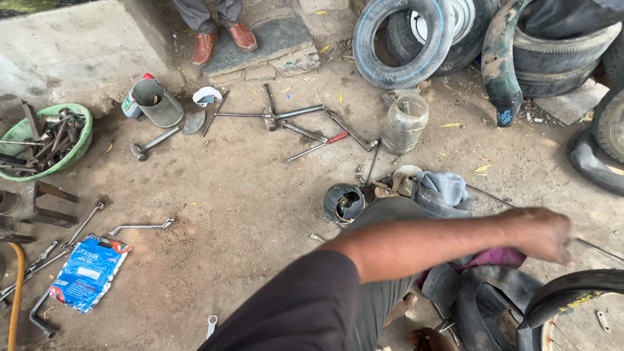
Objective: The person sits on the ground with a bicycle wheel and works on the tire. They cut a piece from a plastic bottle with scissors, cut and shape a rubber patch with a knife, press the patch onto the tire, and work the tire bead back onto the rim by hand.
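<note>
My left arm, in a dark sleeve, reaches across from the bottom middle to the right. My left hand [543,234] hovers just above a black bicycle tyre on its wheel [572,286] at the bottom right. The fingers curl downward and are blurred, so I cannot tell whether they hold anything. A thin metal rod [601,250] runs along the ground just past the hand. Black inner tubes and rubber pieces [484,299] lie beneath the forearm. My right hand is out of view.
Spanners and a red-handled tool [318,146] are scattered on the dirt floor, with a hammer [153,143], a metal can [159,103], a glass jar [404,123], a green bowl of tools [45,140] and a blue packet [88,273]. Tyres [396,42] are stacked at the back right. Another person's brown shoes [224,40] stand at the top.
</note>
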Motion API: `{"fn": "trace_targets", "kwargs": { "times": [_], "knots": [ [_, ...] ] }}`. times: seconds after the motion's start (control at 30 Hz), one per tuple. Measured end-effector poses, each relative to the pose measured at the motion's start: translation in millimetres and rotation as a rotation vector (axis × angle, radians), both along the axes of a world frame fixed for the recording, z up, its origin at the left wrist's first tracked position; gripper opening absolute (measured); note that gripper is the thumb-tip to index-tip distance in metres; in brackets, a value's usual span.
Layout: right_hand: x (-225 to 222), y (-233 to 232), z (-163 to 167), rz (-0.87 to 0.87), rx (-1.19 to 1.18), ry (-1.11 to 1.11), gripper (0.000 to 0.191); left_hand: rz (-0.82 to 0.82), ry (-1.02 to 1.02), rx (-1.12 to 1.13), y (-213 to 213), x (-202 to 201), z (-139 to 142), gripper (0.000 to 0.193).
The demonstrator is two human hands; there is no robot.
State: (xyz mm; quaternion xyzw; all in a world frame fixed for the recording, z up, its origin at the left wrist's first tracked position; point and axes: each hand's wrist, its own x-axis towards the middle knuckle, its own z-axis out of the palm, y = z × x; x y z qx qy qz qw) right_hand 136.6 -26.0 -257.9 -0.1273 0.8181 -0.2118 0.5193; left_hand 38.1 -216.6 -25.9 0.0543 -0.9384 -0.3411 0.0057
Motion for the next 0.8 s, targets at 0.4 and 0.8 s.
{"fn": "trace_targets", "kwargs": {
  "times": [0.4,0.8],
  "knots": [
    [-75,11,73,-0.217,-0.629,0.146,0.026,0.329,0.315,0.067,-46,161,-9,0.047],
    [-4,-24,243,-0.21,-1.165,0.65,0.025,0.234,0.52,0.923,9,100,-5,0.026]
  ]
}}
